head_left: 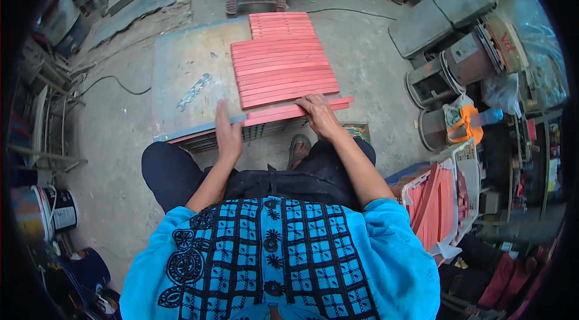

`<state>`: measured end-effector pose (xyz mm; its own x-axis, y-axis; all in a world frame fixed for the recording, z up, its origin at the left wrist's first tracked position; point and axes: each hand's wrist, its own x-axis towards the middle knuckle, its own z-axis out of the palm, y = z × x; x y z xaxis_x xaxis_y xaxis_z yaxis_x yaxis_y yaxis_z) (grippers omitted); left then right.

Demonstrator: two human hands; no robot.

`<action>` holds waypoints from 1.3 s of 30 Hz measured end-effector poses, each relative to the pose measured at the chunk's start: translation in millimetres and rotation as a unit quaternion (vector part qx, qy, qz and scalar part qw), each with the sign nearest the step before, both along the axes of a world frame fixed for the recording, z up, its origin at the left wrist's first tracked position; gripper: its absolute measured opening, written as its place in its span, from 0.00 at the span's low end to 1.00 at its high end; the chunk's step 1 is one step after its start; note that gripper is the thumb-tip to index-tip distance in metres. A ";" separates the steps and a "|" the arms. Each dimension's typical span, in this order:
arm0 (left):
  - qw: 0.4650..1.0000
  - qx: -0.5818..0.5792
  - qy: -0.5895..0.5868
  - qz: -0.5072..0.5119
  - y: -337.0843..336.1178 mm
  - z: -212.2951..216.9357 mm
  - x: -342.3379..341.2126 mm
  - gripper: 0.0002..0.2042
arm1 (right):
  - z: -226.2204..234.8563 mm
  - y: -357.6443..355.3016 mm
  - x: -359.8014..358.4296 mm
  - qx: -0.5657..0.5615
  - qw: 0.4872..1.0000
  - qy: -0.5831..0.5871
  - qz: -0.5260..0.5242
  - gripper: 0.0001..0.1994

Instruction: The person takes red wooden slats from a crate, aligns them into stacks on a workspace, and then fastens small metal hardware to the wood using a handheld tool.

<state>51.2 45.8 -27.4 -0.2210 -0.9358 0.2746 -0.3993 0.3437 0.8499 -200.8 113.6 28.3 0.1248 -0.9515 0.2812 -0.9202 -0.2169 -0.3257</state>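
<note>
Dusty board (181,72), flat red slats (283,60)

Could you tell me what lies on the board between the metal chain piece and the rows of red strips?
Nothing: in the head view, the board is bare between the chain piece and the red strips.

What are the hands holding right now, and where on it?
Both hands rest on the nearest red strips: left hand flat at their left end, right hand pressing near the middle. Nothing is lifted.
</note>
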 end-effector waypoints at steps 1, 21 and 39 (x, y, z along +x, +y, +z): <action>0.999 -0.005 -0.032 -0.024 3.4 -1.9 -2.8 0.36 | -5.1 -4.6 -2.1 -0.006 1.000 -0.009 0.003 0.20; 0.940 -0.042 -0.339 -0.027 -4.0 -25.1 -17.4 0.32 | -76.3 -4.7 -65.0 0.022 0.872 -0.174 -0.456 0.48; 0.936 -0.030 -0.346 -0.061 -8.5 -27.7 -15.8 0.31 | -84.5 -5.0 -65.9 -0.079 0.870 -0.134 -0.468 0.25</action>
<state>35.3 37.3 -55.1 -0.4700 -0.8793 0.0769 -0.8011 0.4615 0.3812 -266.7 108.7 -56.2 -0.7733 -0.5489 0.3174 -0.6143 0.5246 -0.5894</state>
